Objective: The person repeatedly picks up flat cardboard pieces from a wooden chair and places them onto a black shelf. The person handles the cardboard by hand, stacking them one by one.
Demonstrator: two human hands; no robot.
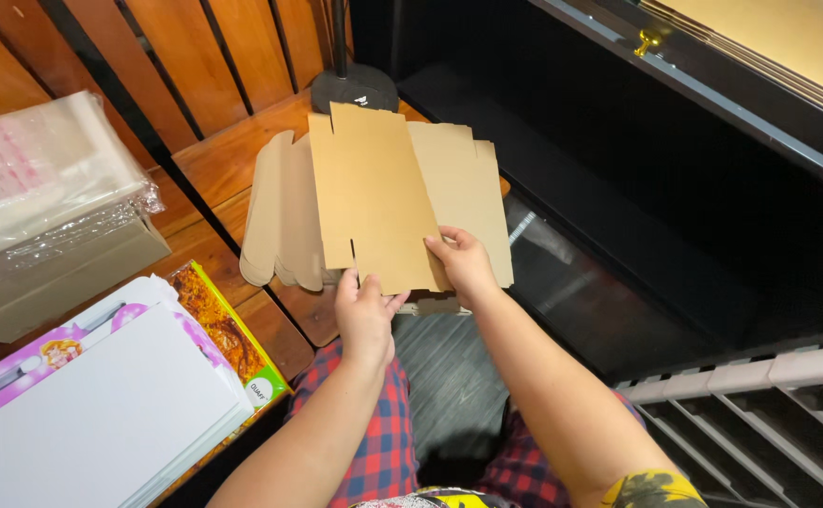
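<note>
I hold a flat brown cardboard box blank (374,188) up in front of me, with cut tabs along its edges. My left hand (364,315) grips its lower edge near the middle. My right hand (463,263) pinches the lower right part, thumb on the front face. Behind the blank lies a stack of similar flat cardboard pieces (279,226) on a wooden slatted bench (223,160). Another cardboard sheet (472,193) shows just behind the held blank on the right.
A pile of clear plastic bags on a carton (44,188) sits at left. White sheets and colourful printed boxes (101,395) lie at lower left. A black lamp base (355,87) stands behind the stack. A dark shelf unit (712,188) fills the right. My legs wear red plaid.
</note>
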